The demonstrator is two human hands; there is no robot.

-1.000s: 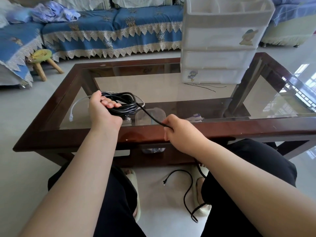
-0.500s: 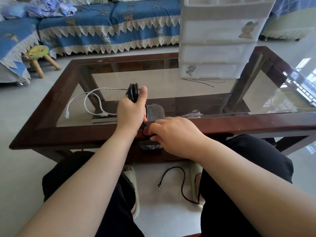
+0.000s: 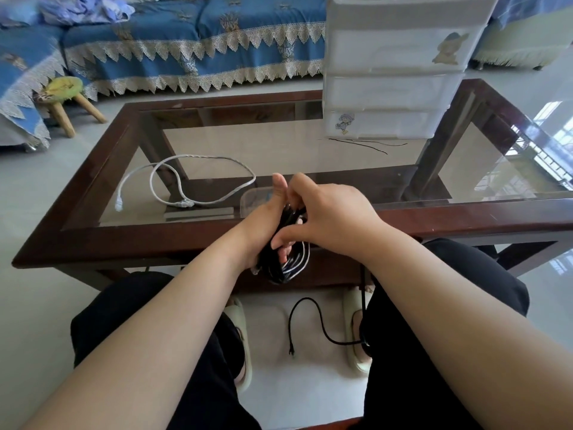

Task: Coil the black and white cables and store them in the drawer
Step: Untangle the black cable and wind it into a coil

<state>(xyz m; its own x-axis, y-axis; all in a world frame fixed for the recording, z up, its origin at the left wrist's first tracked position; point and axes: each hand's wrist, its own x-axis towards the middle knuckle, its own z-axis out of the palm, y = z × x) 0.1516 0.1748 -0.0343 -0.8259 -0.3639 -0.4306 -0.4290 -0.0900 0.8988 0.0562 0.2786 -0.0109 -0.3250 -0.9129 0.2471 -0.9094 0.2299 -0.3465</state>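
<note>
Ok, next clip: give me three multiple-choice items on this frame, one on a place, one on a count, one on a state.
1. Where is the white cable?
A. on the glass table top
B. in a drawer
C. on the floor

2. How many hands are on the black cable bundle?
A. none
B. one
C. two

3. The drawer unit has its drawers:
A. all shut
B. one pulled out
C. all removed

Answers: 1 A, it lies looped on the table. 2 C, the left hand and right hand both hold it. 3 A, the fronts sit flush.
</note>
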